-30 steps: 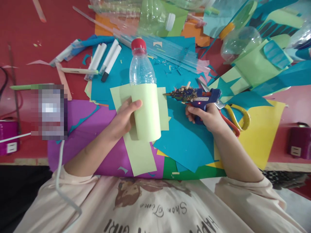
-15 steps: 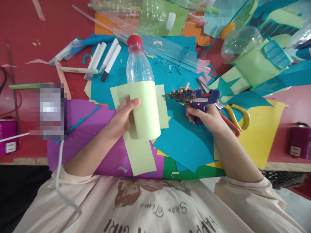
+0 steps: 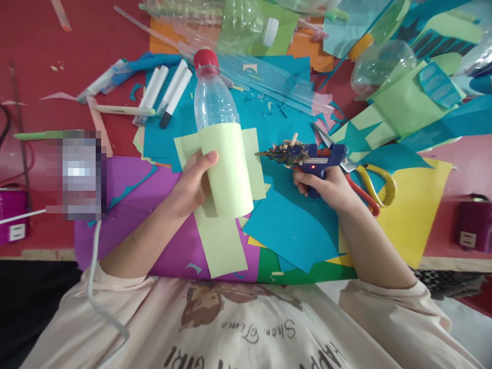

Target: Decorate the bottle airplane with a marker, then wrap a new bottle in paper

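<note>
My left hand (image 3: 196,177) is closed round a clear plastic bottle (image 3: 216,102) with a red cap (image 3: 206,62). Pale green paper (image 3: 228,171) wraps the bottle's lower part, and my thumb presses on it. The bottle leans slightly to the left. My right hand (image 3: 323,184) grips a blue hot glue gun (image 3: 313,159) by its handle; a small red light glows on its side. The nozzle points left, a short gap away from the wrapped bottle. Under the bottle lie more pale green paper pieces (image 3: 223,251). My fingers behind the bottle are hidden.
Scissors (image 3: 374,187) with yellow and red handles lie right of the glue gun. White markers (image 3: 175,97) rest at the upper left on blue paper (image 3: 292,225). Several plastic bottles (image 3: 380,66) and paper cutouts crowd the far side. A cable (image 3: 92,277) hangs at the left.
The wrapped bottle has shifted slightly up and left in my left hand, its cap tipping further left. My right hand and the glue gun stay almost still.
</note>
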`<move>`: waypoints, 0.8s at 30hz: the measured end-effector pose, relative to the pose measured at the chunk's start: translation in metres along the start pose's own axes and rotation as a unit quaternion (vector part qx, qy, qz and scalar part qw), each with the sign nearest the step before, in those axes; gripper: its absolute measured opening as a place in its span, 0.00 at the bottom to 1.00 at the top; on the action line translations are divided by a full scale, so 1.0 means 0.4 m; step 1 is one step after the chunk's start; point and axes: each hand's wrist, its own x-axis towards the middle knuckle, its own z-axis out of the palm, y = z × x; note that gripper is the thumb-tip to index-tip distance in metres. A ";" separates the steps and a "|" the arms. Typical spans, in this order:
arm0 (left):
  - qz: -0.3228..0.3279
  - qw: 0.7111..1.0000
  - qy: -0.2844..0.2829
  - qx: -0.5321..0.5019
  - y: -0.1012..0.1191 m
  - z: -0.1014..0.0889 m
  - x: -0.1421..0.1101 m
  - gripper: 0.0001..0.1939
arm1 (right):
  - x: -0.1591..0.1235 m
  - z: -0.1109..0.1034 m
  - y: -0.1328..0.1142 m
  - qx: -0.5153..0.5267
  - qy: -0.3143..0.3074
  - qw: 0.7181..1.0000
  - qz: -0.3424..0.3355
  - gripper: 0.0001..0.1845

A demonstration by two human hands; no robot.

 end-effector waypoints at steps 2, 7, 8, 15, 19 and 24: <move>0.006 1.000 -0.002 0.007 -0.001 -0.002 0.001 0.26 | -0.001 0.000 -0.003 -0.002 -0.002 1.000 0.001 0.12; 0.024 1.000 -0.004 0.003 0.000 -0.002 0.003 0.27 | -0.002 -0.002 -0.004 -0.011 -0.001 1.000 0.006 0.13; 0.026 1.000 -0.005 0.005 0.001 -0.002 0.003 0.27 | -0.003 -0.002 -0.003 -0.014 0.000 1.000 0.008 0.12; 0.016 1.000 0.018 -0.002 0.005 -0.001 0.005 0.25 | -0.005 -0.004 0.000 -0.013 -0.007 1.000 0.009 0.13; 0.026 0.999 0.017 -0.026 0.002 -0.001 0.010 0.24 | -0.004 -0.006 -0.001 -0.017 -0.012 1.000 0.006 0.14; 0.044 0.998 0.020 -0.044 0.000 -0.002 0.016 0.24 | -0.004 -0.007 -0.001 -0.019 -0.018 1.000 0.010 0.13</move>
